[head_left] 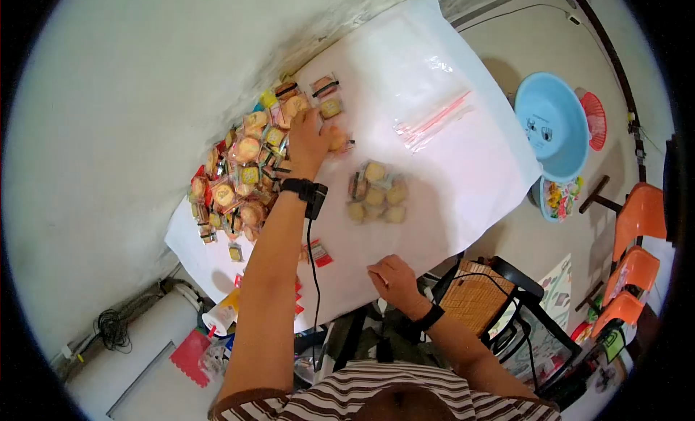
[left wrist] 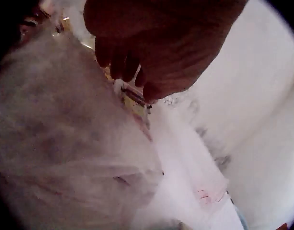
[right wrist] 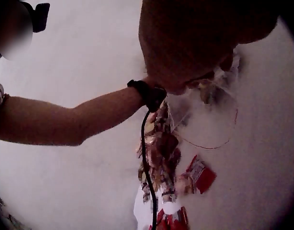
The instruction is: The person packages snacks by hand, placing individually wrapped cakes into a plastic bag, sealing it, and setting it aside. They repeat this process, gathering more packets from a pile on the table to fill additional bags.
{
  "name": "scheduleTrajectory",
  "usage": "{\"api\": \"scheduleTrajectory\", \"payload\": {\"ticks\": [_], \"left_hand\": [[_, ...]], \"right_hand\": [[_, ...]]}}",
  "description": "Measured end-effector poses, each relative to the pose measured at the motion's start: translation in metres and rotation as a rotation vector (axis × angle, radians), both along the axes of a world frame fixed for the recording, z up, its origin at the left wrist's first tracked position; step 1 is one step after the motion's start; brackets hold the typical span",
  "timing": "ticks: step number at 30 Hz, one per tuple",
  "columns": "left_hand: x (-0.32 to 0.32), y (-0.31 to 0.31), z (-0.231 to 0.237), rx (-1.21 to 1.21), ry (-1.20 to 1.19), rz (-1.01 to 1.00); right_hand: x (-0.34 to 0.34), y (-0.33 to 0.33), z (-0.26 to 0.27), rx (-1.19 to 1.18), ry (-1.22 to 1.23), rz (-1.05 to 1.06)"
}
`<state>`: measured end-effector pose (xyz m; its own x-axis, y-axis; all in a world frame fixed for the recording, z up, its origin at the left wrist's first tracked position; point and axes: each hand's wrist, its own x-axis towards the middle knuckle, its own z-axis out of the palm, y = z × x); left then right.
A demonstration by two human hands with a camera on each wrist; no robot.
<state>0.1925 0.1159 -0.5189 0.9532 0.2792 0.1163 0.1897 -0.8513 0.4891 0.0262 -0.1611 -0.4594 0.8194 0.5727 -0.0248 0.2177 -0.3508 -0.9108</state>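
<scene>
A heap of individually wrapped cookies and small cakes [head_left: 247, 150] lies on the white-covered table [head_left: 463, 167], against the wall. My left hand [head_left: 308, 142] reaches over the heap's right side, its fingers down among the packets. A wrapped round cookie [head_left: 337, 139] lies just right of this hand. In the left wrist view, a yellowish packet [left wrist: 135, 104] sits just below the fingertips. Nearer to me, a group of pale cookies [head_left: 375, 195] lies flat together in clear plastic. My right hand [head_left: 394, 280] hangs loosely curled by the table's near edge, with nothing visible in it.
Clear bags with red zip strips [head_left: 434, 123] lie at the table's far right. A red packet [head_left: 320, 253] lies near the left forearm. On the floor stand a blue basin [head_left: 552, 124] and orange chairs [head_left: 641, 211]. A black cable [head_left: 316, 276] trails from the left wrist.
</scene>
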Motion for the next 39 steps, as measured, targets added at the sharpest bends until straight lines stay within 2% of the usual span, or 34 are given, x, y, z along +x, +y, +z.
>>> {"api": "scheduleTrajectory", "payload": {"ticks": [3,5,6,8,10,13,14,16,18,20,21,23,25,27,29,31,34,38,39], "left_hand": [[0.021,-0.005,-0.010,0.090,-0.050,0.011],[0.031,-0.009,-0.014,0.134,0.133,0.024],[0.034,-0.010,-0.016,0.132,0.140,0.016],[0.038,-0.011,-0.022,0.273,0.223,0.031],[0.036,-0.007,-0.032,0.212,0.272,0.060],[0.027,-0.004,-0.014,0.126,-0.187,-0.019],[0.014,-0.006,0.000,0.124,-0.182,-0.017],[-0.023,-0.009,0.025,-0.417,-0.215,0.130],[-0.082,-0.023,0.059,-0.831,-0.187,0.222],[-0.154,-0.032,0.064,-0.515,-0.116,0.216],[-0.173,-0.053,0.092,-0.526,-0.060,0.173],[-0.237,-0.086,0.093,-0.460,0.093,0.122],[-0.264,-0.117,0.081,-0.637,0.236,0.080],[-0.264,-0.138,0.059,-0.577,0.225,0.066],[-0.254,-0.152,0.044,-0.524,0.219,0.051],[-0.223,-0.155,0.027,-0.362,0.196,-0.029],[-0.190,-0.163,0.022,-0.386,0.200,-0.018],[-0.184,-0.174,-0.008,-0.436,0.240,0.069],[-0.186,-0.173,-0.011,-0.392,0.093,0.010]], "right_hand": [[0.004,0.001,0.008,0.004,-0.007,-0.029],[0.005,-0.001,0.011,-0.024,0.048,-0.033],[0.004,-0.001,0.008,-0.027,0.055,-0.041],[-0.002,-0.003,0.001,-0.032,0.019,-0.023],[-0.002,-0.001,0.006,-0.022,0.058,-0.045],[0.003,0.002,0.006,0.032,0.093,-0.114],[0.004,0.003,0.006,0.076,0.115,-0.163],[0.003,0.004,0.002,0.090,0.127,-0.197],[0.001,0.005,-0.001,0.104,0.140,-0.227],[0.000,0.005,-0.001,0.104,0.189,-0.272],[0.000,0.006,0.000,0.100,0.190,-0.267],[0.001,0.007,0.005,0.065,0.186,-0.271],[-0.003,0.007,0.003,0.056,0.151,-0.263],[-0.005,0.006,0.002,0.046,0.109,-0.261],[-0.006,0.004,0.005,0.033,-0.052,-0.199],[-0.007,0.001,0.003,-0.003,-0.106,-0.153],[-0.012,0.000,0.002,-0.028,-0.134,-0.125],[-0.011,0.000,0.003,-0.048,-0.114,-0.156],[-0.012,-0.001,0.002,-0.049,-0.113,-0.158]]}}
